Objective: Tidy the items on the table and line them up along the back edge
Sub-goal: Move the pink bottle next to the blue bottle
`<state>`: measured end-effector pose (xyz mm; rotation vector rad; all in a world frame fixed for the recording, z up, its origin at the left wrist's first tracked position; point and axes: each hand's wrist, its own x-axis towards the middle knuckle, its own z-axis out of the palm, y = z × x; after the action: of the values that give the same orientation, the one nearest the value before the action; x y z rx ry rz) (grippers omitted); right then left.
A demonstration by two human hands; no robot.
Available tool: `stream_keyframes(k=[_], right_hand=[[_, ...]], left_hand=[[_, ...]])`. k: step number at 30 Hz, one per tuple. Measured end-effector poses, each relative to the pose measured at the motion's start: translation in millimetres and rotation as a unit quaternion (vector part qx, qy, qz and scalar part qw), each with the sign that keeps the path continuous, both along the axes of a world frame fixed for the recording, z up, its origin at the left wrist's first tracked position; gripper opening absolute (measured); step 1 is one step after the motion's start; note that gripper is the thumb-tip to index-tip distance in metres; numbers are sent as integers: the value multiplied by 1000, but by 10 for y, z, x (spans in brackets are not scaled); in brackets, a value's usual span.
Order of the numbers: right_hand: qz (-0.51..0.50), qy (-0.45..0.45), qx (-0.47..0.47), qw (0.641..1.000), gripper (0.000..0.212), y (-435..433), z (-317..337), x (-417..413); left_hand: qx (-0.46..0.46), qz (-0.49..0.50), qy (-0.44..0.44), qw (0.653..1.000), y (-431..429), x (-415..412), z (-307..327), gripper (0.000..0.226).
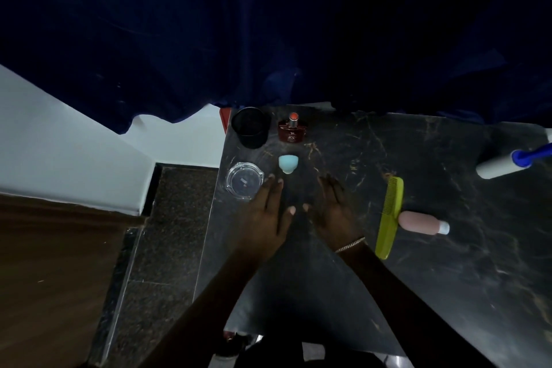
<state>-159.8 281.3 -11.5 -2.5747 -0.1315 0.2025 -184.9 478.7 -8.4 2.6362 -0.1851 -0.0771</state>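
Both hands, left hand and right hand, are lying open and empty on the dark table. Far-left, black cup and perfume bottle are standing; the blue sponge is probably lying just beyond the fingers.

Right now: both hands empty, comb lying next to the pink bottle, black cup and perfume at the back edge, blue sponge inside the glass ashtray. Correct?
One error: the head view shows the blue sponge on the table beside the glass ashtray, not inside it. The rest holds.
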Motion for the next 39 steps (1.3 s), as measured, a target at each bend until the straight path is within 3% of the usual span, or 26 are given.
stream_keyframes(k=[2, 5, 15, 22, 28, 32, 39], right_hand=[[12, -39, -50, 998, 71, -162, -1, -221], [37, -24, -89, 995, 68, -459, -12, -539], [-62, -2, -46, 997, 69, -1495, 148, -943], [-125, 20, -85, 988, 59, -2295, 151, -832], [-87, 92, -80, 989, 59, -2661, 102, -488], [-11, 163, -118, 979, 66, -2720, 45, -311], [8, 144, -150, 978, 61, -2723, 3, -340]], left_hand=[[31, -16, -23, 999, -121, -173, -21, 68], [43, -36, -22, 998, -402, -421, -42, 69], [38, -84, 10, 996, -1518, -675, -38, 68], [28, -80, 41, 996, -2365, -567, -42, 61], [16, -87, 88, 992, -2971, -493, -91, 62], [8, -101, 126, 987, -3160, -467, -111, 64], [-31, -86, 146, 985, -3165, -529, -143, 62]])
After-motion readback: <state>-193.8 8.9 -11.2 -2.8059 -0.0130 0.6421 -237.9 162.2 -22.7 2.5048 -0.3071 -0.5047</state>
